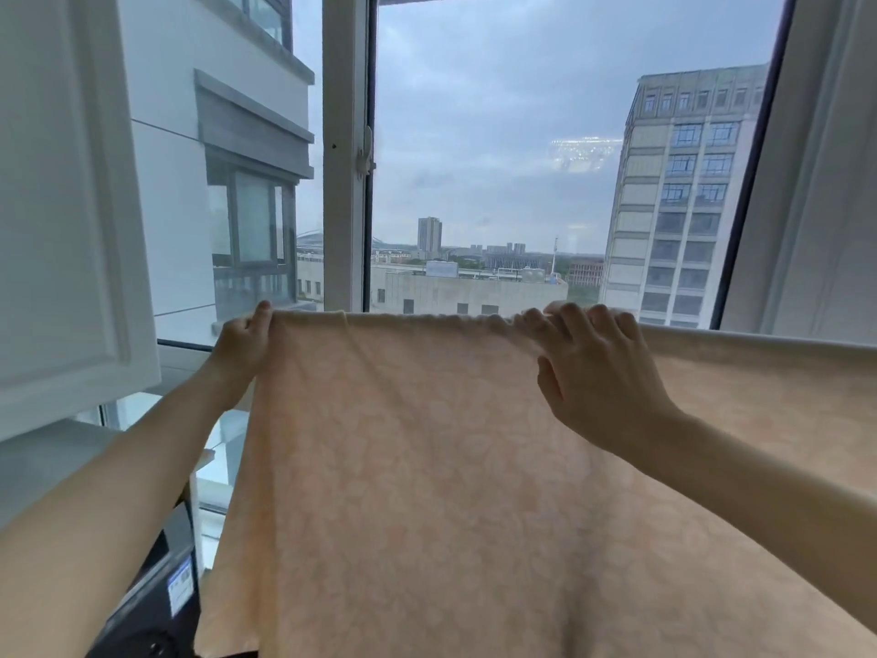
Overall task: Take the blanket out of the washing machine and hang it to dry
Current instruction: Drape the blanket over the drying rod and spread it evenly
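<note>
Before the window [346,135], chest-high to the camera, the blanket [427,467] hangs as a wide peach sheet with a faint pale pattern. Its top edge is stretched nearly level between both hands, and the rest falls toward the bottom of the view. The left hand [242,339] pinches the upper left corner, its fingers curled round the hem. The right hand [593,377] grips the top edge further along, fingers hooked over the far side and thumb on the near face, with a small bunch of cloth gathered under the fingertips. Beyond the right hand the edge runs on straight to the right border. I cannot tell whether a rail lies under it there. A dark appliance [156,586] sits low on the left, beside the hanging cloth. The fabric looks thin and soft, draping in long shallow folds, so it should be fairly light but limp and likely damp, sagging wherever it is not held. The hem is the best place to hold it, hands well apart to keep it taut, moving along the edge to smooth the bunched part.
</note>
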Motion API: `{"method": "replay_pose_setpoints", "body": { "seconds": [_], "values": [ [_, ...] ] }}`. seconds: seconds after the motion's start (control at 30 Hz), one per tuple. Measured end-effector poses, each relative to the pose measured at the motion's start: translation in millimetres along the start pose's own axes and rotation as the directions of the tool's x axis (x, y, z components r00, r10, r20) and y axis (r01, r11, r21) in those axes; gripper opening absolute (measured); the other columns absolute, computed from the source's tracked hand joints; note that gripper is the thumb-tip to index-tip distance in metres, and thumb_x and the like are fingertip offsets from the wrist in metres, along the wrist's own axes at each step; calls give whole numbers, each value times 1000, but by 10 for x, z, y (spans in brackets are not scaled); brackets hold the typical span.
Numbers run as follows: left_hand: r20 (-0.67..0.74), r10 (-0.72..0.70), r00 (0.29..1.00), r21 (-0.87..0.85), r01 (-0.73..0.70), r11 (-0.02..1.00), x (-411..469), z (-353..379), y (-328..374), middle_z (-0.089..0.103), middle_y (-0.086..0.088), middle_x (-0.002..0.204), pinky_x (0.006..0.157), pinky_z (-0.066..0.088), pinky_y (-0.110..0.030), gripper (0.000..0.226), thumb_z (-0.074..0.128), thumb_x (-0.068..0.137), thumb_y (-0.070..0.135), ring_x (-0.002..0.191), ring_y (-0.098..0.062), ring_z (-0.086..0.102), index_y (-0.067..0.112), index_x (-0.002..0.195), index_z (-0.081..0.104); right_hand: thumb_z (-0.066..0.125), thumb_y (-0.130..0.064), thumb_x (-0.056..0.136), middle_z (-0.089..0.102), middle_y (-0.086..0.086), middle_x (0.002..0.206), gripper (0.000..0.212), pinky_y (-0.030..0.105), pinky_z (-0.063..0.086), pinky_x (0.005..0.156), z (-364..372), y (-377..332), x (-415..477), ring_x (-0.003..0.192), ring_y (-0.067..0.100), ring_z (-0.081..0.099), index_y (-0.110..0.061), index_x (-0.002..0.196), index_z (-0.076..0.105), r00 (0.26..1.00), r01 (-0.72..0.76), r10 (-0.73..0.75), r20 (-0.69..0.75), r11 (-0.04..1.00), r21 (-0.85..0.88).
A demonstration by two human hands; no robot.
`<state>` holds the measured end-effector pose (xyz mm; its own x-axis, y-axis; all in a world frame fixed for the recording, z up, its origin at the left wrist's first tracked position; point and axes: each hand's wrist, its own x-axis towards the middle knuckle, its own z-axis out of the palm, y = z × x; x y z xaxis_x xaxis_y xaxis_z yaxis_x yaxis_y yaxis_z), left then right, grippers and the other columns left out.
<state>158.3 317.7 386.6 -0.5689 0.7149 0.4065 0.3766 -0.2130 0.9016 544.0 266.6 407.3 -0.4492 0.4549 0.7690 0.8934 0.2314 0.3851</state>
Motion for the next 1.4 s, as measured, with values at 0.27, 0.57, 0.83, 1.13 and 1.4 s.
{"method": "replay_pose_setpoints", "body": {
  "seconds": [0.27, 0.57, 0.83, 1.13, 1.4],
  "values": [
    [56, 36, 998, -108, -30, 994, 32, -160, -17, 62, -8, 75, 56, 42, -25, 25, 44, 100, 11, 63, -16, 52, 0, 101, 66, 51, -27, 85, 58, 7, 119, 50, 49, 39, 90, 107, -247, 114, 106, 32, 54, -18, 134, 50, 996, 71, -72, -45, 997, -28],
    [-376, 282, 883, 64, -279, 958, 18, -425, -38, 65, -12, 105, 82, 41, -23, 30, 40, 100, 15, 95, -18, 56, 1, 108, 64, 53, -30, 89, 62, 7, 113, 52, 45, 39, 89, 158, -585, 337, 97, 29, 60, -19, 140, 45, 992, 122, -122, -31, 992, -20],
    [-325, 521, 789, 196, -483, 853, -418, -540, -433, 58, -2, 96, 79, 38, -23, 19, 44, 99, 14, 89, -13, 52, 5, 98, 60, 50, -24, 100, 59, -1, 123, 42, 40, 50, 85, 161, -1063, 712, 101, 26, 63, -24, 142, 42, 976, 217, -216, -24, 960, 176],
    [-3, 483, 876, 305, -459, 834, -436, -481, -572, 65, 1, 91, 70, 44, -19, 11, 57, 92, 7, 77, -10, 59, 14, 99, 62, 63, -9, 91, 62, -4, 121, 45, 35, 53, 81, 215, -1324, 956, 101, 20, 63, -24, 132, 53, 974, 223, -225, -14, 953, 208],
    [253, 174, 952, -22, -174, 985, -96, -337, -172, 71, 13, 75, 57, 44, -7, 14, 57, 96, 17, 63, 6, 63, 16, 91, 71, 61, -18, 94, 70, -12, 85, 12, 35, 45, 90, 224, -1346, 1046, 75, 10, 66, -28, 95, 67, 990, 139, -134, -43, 978, 154]
  ]
}}
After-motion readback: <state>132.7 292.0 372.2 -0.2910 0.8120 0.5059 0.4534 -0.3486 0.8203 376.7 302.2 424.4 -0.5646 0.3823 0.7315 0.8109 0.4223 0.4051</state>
